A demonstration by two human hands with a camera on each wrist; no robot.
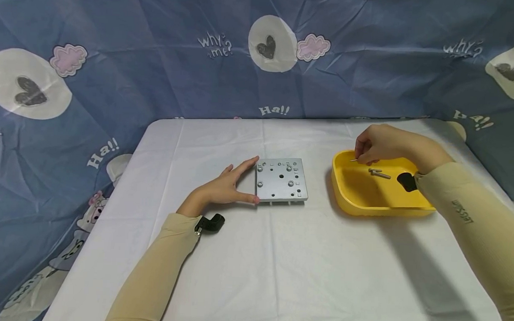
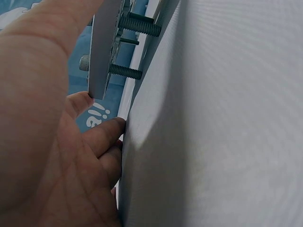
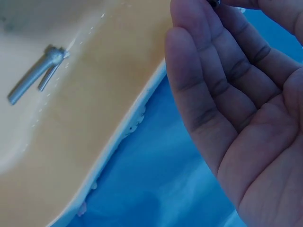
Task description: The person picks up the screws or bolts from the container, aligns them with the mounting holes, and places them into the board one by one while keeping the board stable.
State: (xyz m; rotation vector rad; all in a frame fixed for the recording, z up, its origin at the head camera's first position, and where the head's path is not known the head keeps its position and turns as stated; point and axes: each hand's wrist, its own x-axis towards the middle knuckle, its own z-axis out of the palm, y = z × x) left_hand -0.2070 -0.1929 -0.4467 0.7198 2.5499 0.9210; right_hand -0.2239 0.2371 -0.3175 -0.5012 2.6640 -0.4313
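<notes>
A square silver metal plate [image 1: 277,189] with holes lies on the white-covered table. Several socket-head screws [image 1: 291,183] sit in it, and threaded screw ends [image 2: 125,71] stick out of its underside. My left hand [image 1: 226,188] is at its left side, thumb and index finger spread nearly straight, fingertips at the two left corners. Over the far left rim of a yellow tray [image 1: 357,209], my right hand [image 1: 378,146] pinches a small screw [image 1: 353,160] between thumb and fingertips; the fingers mostly hide it. A larger screw [image 3: 35,75] and a smaller one [image 3: 48,78] lie in the tray.
A white cloth [image 1: 227,273] covers the table, and a blue printed curtain [image 1: 179,73] hangs behind and at the sides. The tray's raised wall stands to the right of the plate, with a strip of cloth between them.
</notes>
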